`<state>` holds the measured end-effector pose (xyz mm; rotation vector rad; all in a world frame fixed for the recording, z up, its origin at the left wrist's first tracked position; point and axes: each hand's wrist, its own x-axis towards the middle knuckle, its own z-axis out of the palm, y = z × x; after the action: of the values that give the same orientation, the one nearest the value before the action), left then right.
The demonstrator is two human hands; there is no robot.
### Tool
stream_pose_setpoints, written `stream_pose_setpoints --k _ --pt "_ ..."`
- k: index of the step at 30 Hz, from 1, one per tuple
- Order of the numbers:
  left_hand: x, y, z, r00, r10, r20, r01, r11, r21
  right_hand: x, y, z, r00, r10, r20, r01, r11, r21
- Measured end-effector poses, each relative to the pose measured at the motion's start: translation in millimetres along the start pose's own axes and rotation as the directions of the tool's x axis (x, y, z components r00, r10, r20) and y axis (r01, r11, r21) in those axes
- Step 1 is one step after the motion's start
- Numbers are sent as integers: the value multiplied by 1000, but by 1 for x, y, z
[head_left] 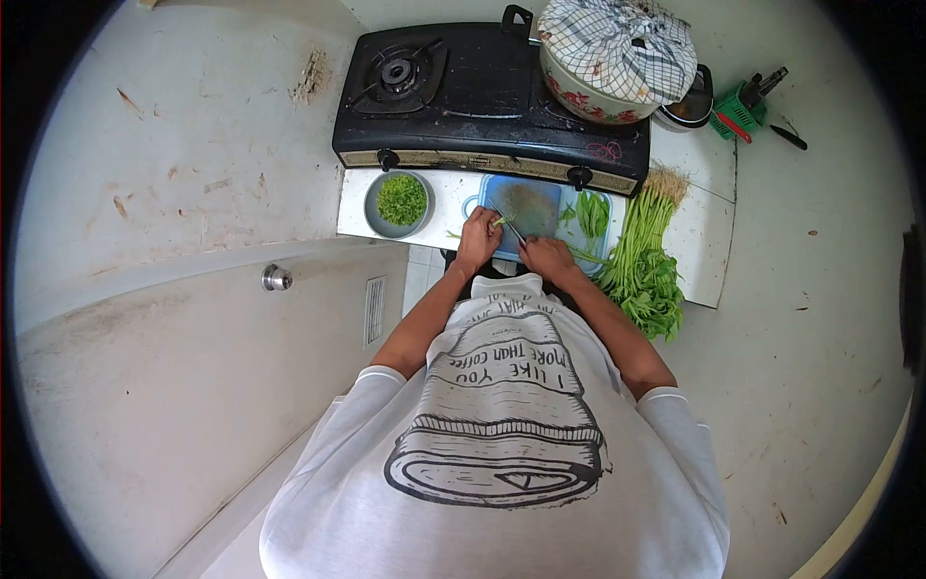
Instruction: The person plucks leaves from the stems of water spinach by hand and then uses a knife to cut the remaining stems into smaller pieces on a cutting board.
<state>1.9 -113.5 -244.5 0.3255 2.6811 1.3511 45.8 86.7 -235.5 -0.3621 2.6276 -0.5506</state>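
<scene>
Two hands at a blue cutting board (529, 207) on a white surface (453, 193), just near of a black gas stove (482, 87).

Left hand (478, 234) curled down onto a green stem (499, 222) at the board's left edge, pinning it; right hand (547, 256) closed around a knife (509, 224), blade angled toward the stem. Left of the board, a grey bowl (398, 203) of chopped greens. Right of it, cut leaves (591, 212), then a long bunch of leafy greens (644, 261) lying over the surface's right end, roots far. On the stove's right burner, a floral pot (593, 92) under a checked cloth (617, 43). Further right, a green basket (738, 111) with utensils. Stained pale walls all round; door with a round knob (276, 278) at near left.
</scene>
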Motion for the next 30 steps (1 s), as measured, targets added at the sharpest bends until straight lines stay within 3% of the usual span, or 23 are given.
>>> stream_pose_setpoints --k 13,19,25,30 --pt "1 2 -6 1000 26 13 -25 999 -33 18 -11 1 997 -55 -56 57 998 33" --pt "3 1 -10 999 -2 36 3 1000 -9 5 -18 4 994 93 -51 -95 995 -33" --pt "12 -14 -14 994 76 84 -74 997 -28 9 -22 2 999 10 -51 -13 998 -56" --pt "22 -16 -28 974 118 192 -112 993 -41 12 -23 10 990 122 -75 -125 992 -36"
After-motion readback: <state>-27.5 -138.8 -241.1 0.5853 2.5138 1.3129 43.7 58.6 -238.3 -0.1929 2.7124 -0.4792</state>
